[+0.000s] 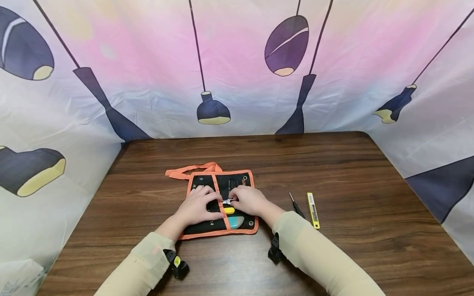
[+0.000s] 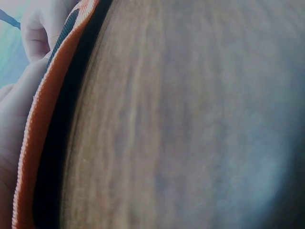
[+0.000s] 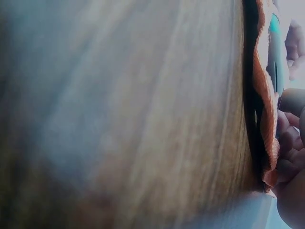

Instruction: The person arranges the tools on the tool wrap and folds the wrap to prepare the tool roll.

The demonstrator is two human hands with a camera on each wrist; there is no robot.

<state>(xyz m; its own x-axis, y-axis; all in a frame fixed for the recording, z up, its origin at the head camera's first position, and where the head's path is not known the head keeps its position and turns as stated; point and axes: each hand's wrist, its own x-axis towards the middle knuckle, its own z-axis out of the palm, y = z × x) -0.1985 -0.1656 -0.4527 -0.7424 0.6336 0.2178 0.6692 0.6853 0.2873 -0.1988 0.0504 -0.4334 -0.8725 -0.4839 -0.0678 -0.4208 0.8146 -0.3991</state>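
Observation:
A black tool pouch (image 1: 237, 185) with orange trim lies flat on the table. My left hand (image 1: 198, 205) rests on its left half, thumb and fingertips spread at the orange strip along the pocket openings. With bent fingers and thumb, my right hand (image 1: 249, 200) pinches a small silver-grey tool (image 1: 227, 202) at that strip; most of the tool is hidden. Just below it, a yellow tool end (image 1: 229, 210) and a teal-and-grey tool end (image 1: 236, 222) stick out of pockets. The pouch's orange edge (image 2: 35, 138) crosses the left wrist view, with my left hand behind it.
Right of the pouch lie a dark-handled thin tool (image 1: 295, 204), partly behind my right sleeve, and a yellow labelled strip-shaped case (image 1: 313, 210). An orange strap (image 1: 194, 168) trails from the pouch's top left. A printed cloth (image 1: 237, 74) hangs behind the wooden table (image 1: 352, 172).

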